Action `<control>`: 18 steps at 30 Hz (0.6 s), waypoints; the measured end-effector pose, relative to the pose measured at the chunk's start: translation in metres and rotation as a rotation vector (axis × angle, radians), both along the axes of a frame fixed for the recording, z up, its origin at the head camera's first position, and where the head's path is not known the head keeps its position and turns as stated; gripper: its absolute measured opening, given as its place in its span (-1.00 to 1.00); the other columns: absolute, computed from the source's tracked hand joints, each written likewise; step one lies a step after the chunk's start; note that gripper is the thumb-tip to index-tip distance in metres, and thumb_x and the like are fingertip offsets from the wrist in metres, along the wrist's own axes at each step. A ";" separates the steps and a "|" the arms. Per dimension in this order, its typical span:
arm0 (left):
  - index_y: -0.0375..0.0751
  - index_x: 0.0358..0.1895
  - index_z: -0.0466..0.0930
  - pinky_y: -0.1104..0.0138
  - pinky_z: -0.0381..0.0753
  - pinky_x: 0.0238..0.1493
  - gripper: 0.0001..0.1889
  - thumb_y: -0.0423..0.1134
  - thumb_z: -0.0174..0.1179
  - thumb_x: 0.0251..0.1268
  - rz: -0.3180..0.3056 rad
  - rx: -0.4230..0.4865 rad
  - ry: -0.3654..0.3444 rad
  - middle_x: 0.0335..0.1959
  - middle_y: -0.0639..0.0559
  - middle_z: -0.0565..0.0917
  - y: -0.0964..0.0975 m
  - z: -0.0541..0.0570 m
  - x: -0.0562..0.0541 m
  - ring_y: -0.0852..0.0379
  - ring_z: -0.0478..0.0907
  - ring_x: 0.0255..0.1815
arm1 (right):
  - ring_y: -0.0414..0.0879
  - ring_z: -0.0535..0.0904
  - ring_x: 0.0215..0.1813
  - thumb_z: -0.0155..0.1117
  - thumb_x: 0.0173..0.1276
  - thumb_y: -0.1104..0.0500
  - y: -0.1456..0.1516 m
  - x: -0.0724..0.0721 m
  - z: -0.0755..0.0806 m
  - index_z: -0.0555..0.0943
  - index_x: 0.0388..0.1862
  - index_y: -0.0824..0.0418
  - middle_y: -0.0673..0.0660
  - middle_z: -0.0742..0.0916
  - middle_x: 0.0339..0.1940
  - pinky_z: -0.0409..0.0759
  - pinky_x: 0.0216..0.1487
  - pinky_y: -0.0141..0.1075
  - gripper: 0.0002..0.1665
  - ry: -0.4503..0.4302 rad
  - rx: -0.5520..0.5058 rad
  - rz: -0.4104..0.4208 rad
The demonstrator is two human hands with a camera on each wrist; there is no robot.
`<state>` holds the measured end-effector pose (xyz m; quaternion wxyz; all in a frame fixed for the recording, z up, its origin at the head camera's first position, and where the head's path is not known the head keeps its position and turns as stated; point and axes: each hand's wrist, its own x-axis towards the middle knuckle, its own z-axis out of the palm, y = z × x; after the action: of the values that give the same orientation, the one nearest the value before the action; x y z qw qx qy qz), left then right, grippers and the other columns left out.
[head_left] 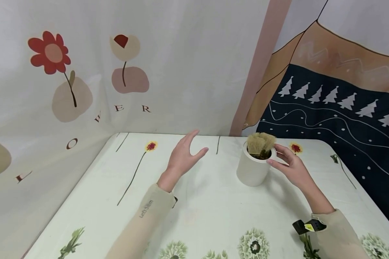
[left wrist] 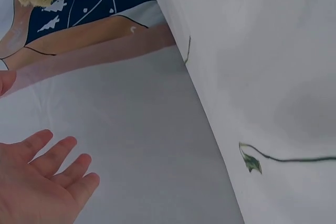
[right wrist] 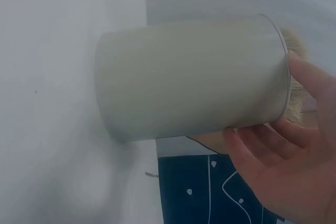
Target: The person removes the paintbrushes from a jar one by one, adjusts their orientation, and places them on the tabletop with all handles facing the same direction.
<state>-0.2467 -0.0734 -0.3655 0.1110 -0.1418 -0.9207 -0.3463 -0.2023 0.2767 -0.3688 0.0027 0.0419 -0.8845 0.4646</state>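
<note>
White pot (head_left: 250, 174) — right of centre in the head view, upon a white table (head_left: 210, 205), with a tan bristly tuft (head_left: 262, 142) rising from its mouth. From the left, we see the left forearm (head_left: 142, 223) slant up from the bottom edge to the left hand (head_left: 183, 155) near mid-frame, thumb and fingers spread well apart. Further right, we find the right hand (head_left: 291, 164) clamped on the pot's upper right side, thumb and fingers curled about the rim — its forearm (head_left: 338, 233) slopes towards the lower right corner.
</note>
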 end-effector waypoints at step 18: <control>0.02 0.49 0.30 0.05 0.45 0.43 -0.29 0.13 0.24 0.32 -0.064 0.074 0.002 0.48 0.06 0.41 0.032 -0.004 0.001 0.01 0.35 0.50 | 0.40 0.10 0.57 0.22 0.49 -0.02 -0.001 0.000 -0.001 -0.04 0.62 0.31 0.42 0.14 0.61 0.32 0.42 0.29 -0.04 -0.001 -0.025 0.004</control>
<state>-0.2458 -0.0416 -0.3699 0.1060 -0.1673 -0.9022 -0.3833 -0.2021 0.2756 -0.3695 0.0017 0.0435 -0.8786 0.4755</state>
